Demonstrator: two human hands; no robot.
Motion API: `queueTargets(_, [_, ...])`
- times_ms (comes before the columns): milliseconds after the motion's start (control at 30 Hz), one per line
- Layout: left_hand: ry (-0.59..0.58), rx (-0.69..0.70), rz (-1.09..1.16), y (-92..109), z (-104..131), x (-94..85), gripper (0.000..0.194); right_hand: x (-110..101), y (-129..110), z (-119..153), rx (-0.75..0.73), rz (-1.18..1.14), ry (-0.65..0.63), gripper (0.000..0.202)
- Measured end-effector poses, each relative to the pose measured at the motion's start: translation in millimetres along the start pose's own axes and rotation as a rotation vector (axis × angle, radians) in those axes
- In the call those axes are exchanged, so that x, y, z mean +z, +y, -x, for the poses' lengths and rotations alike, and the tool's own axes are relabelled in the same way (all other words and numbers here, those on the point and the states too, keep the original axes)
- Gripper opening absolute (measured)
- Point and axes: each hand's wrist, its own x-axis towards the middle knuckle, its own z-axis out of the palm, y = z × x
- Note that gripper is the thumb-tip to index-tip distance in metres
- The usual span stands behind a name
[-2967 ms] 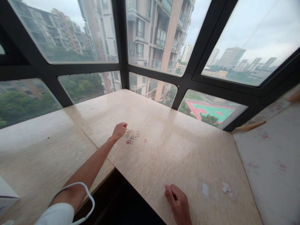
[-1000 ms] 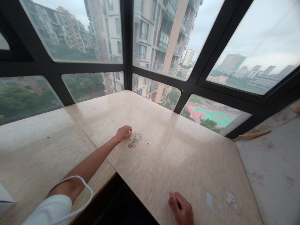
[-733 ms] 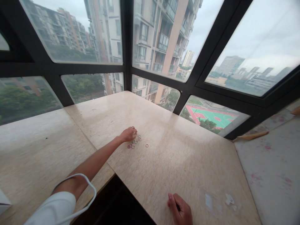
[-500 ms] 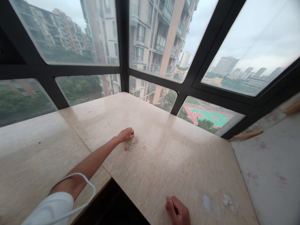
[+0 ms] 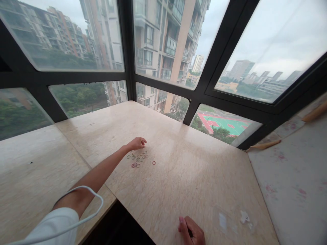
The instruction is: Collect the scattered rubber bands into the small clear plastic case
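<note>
Several small thin rings (image 5: 138, 159), greenish and pinkish, lie loosely grouped on the pale marble-patterned surface. A single reddish ring (image 5: 154, 163) rests apart, to their right. Just beyond the group is my left hand (image 5: 138, 143), its thumb and forefinger apart with nothing visible between them. My right hand (image 5: 191, 231) rests near the bottom edge, fingers curled into a loose fist; whatever it may hold is hidden.
A clear plastic bag (image 5: 222, 221) and a small white item (image 5: 245, 217) lie right of my right hand. A white cable (image 5: 98, 207) loops by my left arm. Dark window frames (image 5: 131, 85) border the surface; a dark opening (image 5: 117, 224) lies below its front edge.
My left hand has lifted away from the rings and its fingers have parted. More rings show at the group's left. The view has shifted slightly; my right hand stays curled.
</note>
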Motion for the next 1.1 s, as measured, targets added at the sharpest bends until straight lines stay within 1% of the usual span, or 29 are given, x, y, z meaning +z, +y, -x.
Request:
queueTargets(67, [-0.022, 0.004, -0.018, -2, 14, -2.2, 0.029, 0, 1, 1, 0.006, -0.005, 0.002, 0.051])
queueTargets(200, [0.020, -0.088, -0.121, -9, 54, -4.6, 0.022, 1, 4, 2, 0.004, 0.004, -0.001, 0.050])
queueTargets(300, [0.002, -0.110, -0.164, -6, 83, 2.5, 0.015, 1, 6, 3, 0.006, 0.017, -0.009, 0.049])
queueTargets(367, [-0.021, -0.077, -0.166, 4, 95, 12.3, 0.017, 1, 7, 4, 0.006, 0.026, -0.015, 0.049])
queueTargets(467, [-0.028, 0.023, -0.152, 30, 99, 30.4, 0.020, 1, 7, 4, 0.009, 0.026, -0.023, 0.048])
queueTargets(533, [-0.021, 0.113, -0.103, 52, 95, 41.8, 0.021, 0, 5, 3, 0.014, 0.016, -0.027, 0.047])
queueTargets(633, [-0.051, 0.250, 0.005, 82, 85, 54.5, 0.020, -3, 0, 3, 0.027, 0.003, -0.049, 0.046])
queueTargets(700, [-0.058, 0.310, 0.069, 94, 79, 59.1, 0.022, -6, -4, 3, 0.040, 0.002, -0.070, 0.045])
queueTargets(733, [-0.044, 0.320, 0.091, 97, 78, 60.2, 0.024, -7, -6, 2, 0.044, 0.002, -0.083, 0.044])
queueTargets(767, [-0.017, 0.312, 0.103, 97, 78, 60.4, 0.026, -8, -7, 2, 0.046, 0.003, -0.093, 0.044])
queueTargets(833, [0.058, 0.239, 0.091, 88, 81, 58.4, 0.028, -10, -10, 1, 0.042, 0.013, -0.109, 0.045])
queueTargets(900, [0.116, 0.119, 0.027, 72, 90, 54.2, 0.028, -12, -11, 1, 0.032, 0.027, -0.120, 0.045])
queueTargets(1000, [0.172, -0.054, -0.134, 43, 109, 46.8, 0.027, -11, -11, 0, 0.017, 0.051, -0.125, 0.044])
queueTargets(1067, [0.237, -0.129, -0.198, 29, 121, 43.6, 0.026, -11, -10, 0, 0.008, 0.074, -0.121, 0.044])
queueTargets(1100, [0.265, -0.151, -0.205, 25, 127, 43.2, 0.025, -10, -9, 0, 0.001, 0.089, -0.121, 0.044])
